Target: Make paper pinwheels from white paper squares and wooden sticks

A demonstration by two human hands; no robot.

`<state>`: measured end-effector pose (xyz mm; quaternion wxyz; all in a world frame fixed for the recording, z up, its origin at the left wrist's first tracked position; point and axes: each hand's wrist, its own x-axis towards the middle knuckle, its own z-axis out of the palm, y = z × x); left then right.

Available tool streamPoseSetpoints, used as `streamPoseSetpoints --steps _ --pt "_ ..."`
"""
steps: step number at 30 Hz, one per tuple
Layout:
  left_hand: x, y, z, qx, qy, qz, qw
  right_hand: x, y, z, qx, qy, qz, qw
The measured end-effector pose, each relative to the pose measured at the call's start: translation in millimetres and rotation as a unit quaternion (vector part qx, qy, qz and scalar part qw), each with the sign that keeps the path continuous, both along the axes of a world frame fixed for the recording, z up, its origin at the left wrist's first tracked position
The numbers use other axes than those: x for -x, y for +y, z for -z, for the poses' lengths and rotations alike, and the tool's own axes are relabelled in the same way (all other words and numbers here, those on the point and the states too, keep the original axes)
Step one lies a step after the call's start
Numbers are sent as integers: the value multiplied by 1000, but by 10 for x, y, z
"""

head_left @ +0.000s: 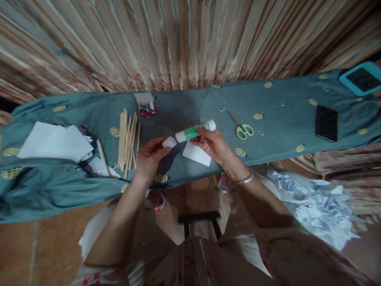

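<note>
Between thumb and fingers, my left hand (150, 158) pinches a small white cap (169, 142). My right hand (212, 145) is closed around a green and white glue stick (190, 132), tilted slightly, its left end close to the cap but apart from it. Under the right hand a small white sheet of paper (197, 154) lies on the cloth. Several thin wooden sticks (127, 139) lie left of my left hand. Scissors with green handles (243, 130) rest to the right of my right hand.
The table has a green pineapple-print cloth (279, 135). On it are white sheets (55, 141), a pale rod (102, 157), an open red box of metal pieces (146, 108), a dark phone (326, 124) and a blue-framed device (363, 78). Scrap paper in a bag (321, 202) sits lower right.
</note>
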<state>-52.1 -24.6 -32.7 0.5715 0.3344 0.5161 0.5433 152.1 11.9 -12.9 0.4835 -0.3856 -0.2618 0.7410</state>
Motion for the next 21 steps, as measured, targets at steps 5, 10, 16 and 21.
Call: streamPoseSetpoints --steps 5,10,16,21 --pt "-8 11 10 -28 -20 10 999 -11 2 18 1 -10 10 1000" --pt "-13 36 15 -44 26 12 999 -5 16 20 15 9 14 1000" --pt "-50 51 19 -76 9 -5 997 -22 29 30 21 29 13 999" --pt "-88 53 -27 -41 -89 -12 995 -27 22 42 13 20 17 1000"
